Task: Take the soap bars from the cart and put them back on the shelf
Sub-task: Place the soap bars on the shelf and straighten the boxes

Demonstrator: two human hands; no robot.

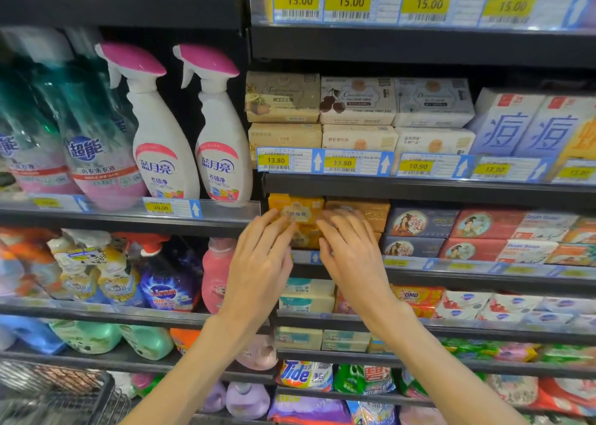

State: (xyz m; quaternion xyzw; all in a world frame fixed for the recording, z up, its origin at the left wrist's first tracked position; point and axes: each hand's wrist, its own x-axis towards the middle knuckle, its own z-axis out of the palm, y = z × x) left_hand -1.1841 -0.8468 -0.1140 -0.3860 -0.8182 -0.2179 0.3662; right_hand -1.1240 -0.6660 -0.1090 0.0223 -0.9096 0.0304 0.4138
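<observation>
While both hands reached the shelf [419,188], my left hand [261,256] and right hand [350,250] lay with straight, relaxed fingers against the yellow soap bar [298,210], which sat stacked just under that shelf's edge, beside orange bars [371,213].

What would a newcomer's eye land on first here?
Both hands, left hand and right hand, meet at mid-frame, fingers pressing a yellow soap bar at the left end of a soap shelf. Up left stand two white spray bottles with pink triggers. Yellow price tags run along the top right, and a wire cart shows at bottom left.
</observation>
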